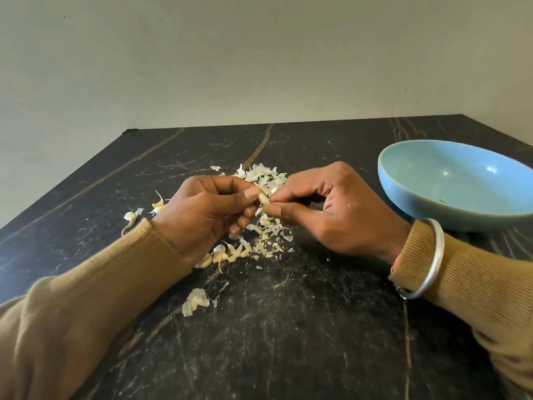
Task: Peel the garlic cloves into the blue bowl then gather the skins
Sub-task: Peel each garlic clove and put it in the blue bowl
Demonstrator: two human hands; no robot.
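Both hands meet mid-surface on one garlic clove [264, 199]. Left hand [212, 216] pinches its left side with thumb and curled fingers; right hand [328, 210] pinches the right side between thumb and forefinger, apparently working at skin there. Clove looks mostly bare, long axis running roughly upright to slightly tilted between the fingertips, held above the skins pile [266, 180], not touching the surface [288, 327]. Key relation: blue bowl [450, 192] sits to the right and slightly beyond, near the right hand, well apart from the left. So the right hand is the nearer one to drop the clove in, likely a short move rightward. Bowl interior shows no cloves from this angle. Unpeeled cloves [222, 255] lie under the left wrist; loose skin [196, 301] nearer the person.
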